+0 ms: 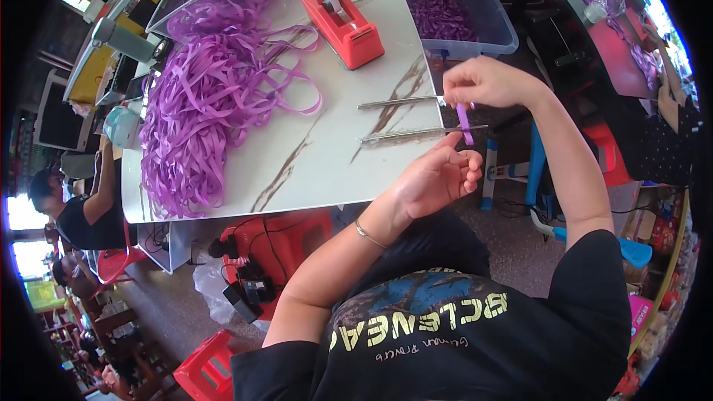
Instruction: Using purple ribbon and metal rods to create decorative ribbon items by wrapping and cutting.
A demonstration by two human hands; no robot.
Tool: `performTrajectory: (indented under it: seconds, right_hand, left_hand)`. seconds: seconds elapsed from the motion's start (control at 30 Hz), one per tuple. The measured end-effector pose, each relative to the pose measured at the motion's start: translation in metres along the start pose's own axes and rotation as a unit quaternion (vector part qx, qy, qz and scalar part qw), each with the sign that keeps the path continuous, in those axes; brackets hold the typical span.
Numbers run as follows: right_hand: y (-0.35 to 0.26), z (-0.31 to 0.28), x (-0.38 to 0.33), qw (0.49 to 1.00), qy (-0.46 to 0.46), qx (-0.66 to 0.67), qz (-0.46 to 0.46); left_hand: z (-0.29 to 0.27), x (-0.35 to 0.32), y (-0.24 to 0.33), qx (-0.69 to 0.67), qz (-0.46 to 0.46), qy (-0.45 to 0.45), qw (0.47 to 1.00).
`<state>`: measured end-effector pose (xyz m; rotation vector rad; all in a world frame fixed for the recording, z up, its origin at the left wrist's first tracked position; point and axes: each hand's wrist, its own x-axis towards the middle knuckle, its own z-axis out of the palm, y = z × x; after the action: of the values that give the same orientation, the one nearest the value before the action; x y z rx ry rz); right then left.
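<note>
Two slim metal rods (401, 103) lie side by side at the table's right edge; the nearer one, a metal rod (394, 135), sticks out past it. A short strip of purple ribbon (466, 120) hangs across that nearer rod. My right hand (490, 82) pinches the ribbon's upper part, close to the end of the farther rod. Below, my left hand (438, 178) is palm up with loosely curled fingers apart, its index finger reaching up beside the ribbon and nearer rod. Whether that fingertip touches the ribbon I cannot tell.
A big heap of purple ribbon (193, 104) spills from a clear bin over the table's left side. A red tape dispenser (345, 26) stands near the middle. Beyond the right edge is a plastic tub (475, 48) of purple pieces. Red stools (278, 241) and other people are around.
</note>
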<state>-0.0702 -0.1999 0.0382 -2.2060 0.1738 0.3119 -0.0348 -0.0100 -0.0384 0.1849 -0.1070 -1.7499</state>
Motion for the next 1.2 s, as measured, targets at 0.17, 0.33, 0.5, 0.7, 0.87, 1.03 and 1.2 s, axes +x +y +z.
performTrajectory:
  seconds: [0.17, 0.33, 0.5, 0.7, 0.87, 1.03, 1.2]
  right_hand:
    - [-0.011, 0.000, -0.013, 0.985, -0.032, -0.160, 0.060]
    - [-0.013, 0.003, -0.013, 0.962, -0.011, -0.261, 0.074]
    - [-0.012, 0.009, -0.014, 0.945, 0.026, -0.320, 0.067]
    - [-0.013, 0.008, -0.017, 0.948, 0.028, -0.305, 0.083]
    - [-0.014, 0.011, -0.019, 0.939, 0.062, -0.323, 0.100]
    - [-0.001, 0.016, -0.023, 0.941, 0.109, -0.299, 0.114]
    - [0.040, 0.028, -0.034, 0.920, 0.215, -0.305, 0.122]
  left_hand:
    - [0.003, 0.001, 0.000, 0.001, 0.000, -0.004, 1.000]
    - [0.001, 0.001, -0.001, 0.003, 0.005, 0.000, 1.000]
    - [0.001, 0.001, 0.000, 0.005, 0.006, 0.002, 1.000]
    - [0.003, 0.001, 0.000, 0.004, 0.007, 0.002, 1.000]
    - [0.003, 0.001, 0.000, 0.009, 0.011, -0.001, 1.000]
    - [0.003, 0.000, 0.000, 0.015, 0.011, 0.009, 1.000]
    - [0.009, 0.000, 0.001, 0.027, 0.004, 0.020, 0.999]
